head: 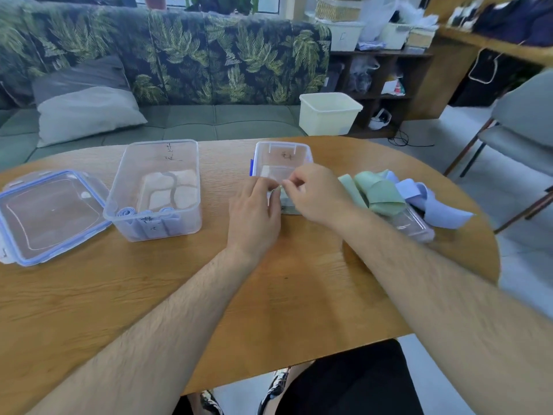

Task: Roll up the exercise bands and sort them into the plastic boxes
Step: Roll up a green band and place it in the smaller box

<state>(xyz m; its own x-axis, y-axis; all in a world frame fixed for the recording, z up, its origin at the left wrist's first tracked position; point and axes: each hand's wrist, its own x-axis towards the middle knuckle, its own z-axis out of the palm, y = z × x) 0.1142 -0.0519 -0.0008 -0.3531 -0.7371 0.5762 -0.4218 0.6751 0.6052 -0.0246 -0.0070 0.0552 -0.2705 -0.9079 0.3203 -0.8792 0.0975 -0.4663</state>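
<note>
Head view: left hand [254,211] and right hand [314,196] meet just in front of the small clear box [281,154]. Fingertips of both pinch a green band [286,207] low over the table [269,295]; too blurred to tell how it's rolled. Left of that box: bigger clear box [155,163] with blue rolls [149,215] at its near wall, and a blue-rimmed lid [51,214] further left. Right of the small box: loose pile of green and blue bands [383,196].

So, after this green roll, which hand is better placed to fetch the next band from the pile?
Probably the right hand. The pile of loose bands lies just to its right, while the left hand sits on the far side of the green roll that both hands pinch.
</note>
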